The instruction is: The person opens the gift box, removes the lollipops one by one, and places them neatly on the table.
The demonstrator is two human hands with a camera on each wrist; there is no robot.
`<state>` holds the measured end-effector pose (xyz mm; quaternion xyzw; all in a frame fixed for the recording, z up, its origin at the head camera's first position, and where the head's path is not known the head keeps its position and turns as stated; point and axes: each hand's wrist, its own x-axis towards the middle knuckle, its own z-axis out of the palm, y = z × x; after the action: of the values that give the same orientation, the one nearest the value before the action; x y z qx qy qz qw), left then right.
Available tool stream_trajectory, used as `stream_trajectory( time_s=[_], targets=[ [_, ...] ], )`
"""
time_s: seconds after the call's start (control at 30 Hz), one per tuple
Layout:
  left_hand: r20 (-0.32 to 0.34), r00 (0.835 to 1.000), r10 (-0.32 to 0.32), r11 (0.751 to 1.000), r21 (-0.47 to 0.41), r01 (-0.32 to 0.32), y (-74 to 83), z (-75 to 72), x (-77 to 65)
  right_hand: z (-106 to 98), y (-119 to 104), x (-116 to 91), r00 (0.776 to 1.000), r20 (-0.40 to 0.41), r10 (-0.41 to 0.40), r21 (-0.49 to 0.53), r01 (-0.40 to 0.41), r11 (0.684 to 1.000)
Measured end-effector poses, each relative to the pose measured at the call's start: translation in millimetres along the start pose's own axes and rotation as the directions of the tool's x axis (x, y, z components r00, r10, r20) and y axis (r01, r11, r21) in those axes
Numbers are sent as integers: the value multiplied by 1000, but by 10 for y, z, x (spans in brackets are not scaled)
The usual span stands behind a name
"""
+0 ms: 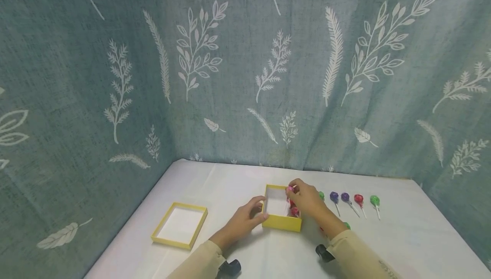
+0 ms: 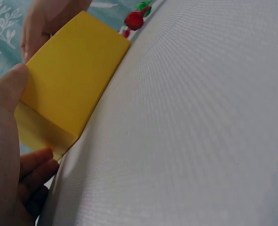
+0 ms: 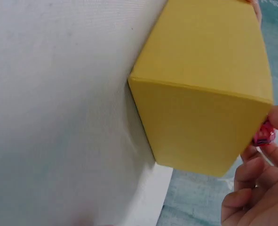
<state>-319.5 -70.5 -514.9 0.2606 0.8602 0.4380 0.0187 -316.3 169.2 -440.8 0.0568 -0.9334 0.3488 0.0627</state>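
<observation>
An open yellow box (image 1: 281, 222) with a white inside stands on the table. My left hand (image 1: 244, 219) is at its left side, thumb at the front left corner and fingers loosely bent along the left wall. Over the box's right side, my right hand (image 1: 307, 197) pinches a pink-wrapped lollipop (image 1: 290, 189) between thumb and fingers. In the right wrist view the lollipop's wrapper (image 3: 265, 133) shows beside the box rim. Red lollipops (image 1: 294, 211) lie in the right part of the box, partly hidden by the right hand.
A yellow-rimmed box lid (image 1: 198, 231) lies inside up at the left. Right of the box are purple lollipops (image 1: 334, 197), a red lollipop (image 1: 358, 199) and a green lollipop (image 1: 374, 201) in a row. Others are partly behind the right forearm. A patterned curtain (image 1: 245, 142) hangs behind the white table (image 1: 414, 236).
</observation>
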Motion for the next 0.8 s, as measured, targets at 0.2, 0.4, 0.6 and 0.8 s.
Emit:
stream_trajectory(
  time_s=[0.2, 0.4, 0.6, 0.8],
  targets=[
    [-1, 1000, -13, 1000, -6, 13, 1, -7, 7, -151, -26, -81, 1000, -25, -11, -5, 11, 1000],
    [-2, 1000, -2, 1000, -23, 2, -8, -14, -6, -274, 43, -143, 999, -25, 27, -29, -28, 999],
    [-4, 1000, 8, 1000, -16, -8, -14, -17, -2, -419, 167, -212, 999, -14, 33, -46, -34, 998],
    [-4, 1000, 8, 1000, -8, -8, -9, -14, 0, -570, 356, -327, 1000, -18, 7, -103, -9, 995]
  ],
)
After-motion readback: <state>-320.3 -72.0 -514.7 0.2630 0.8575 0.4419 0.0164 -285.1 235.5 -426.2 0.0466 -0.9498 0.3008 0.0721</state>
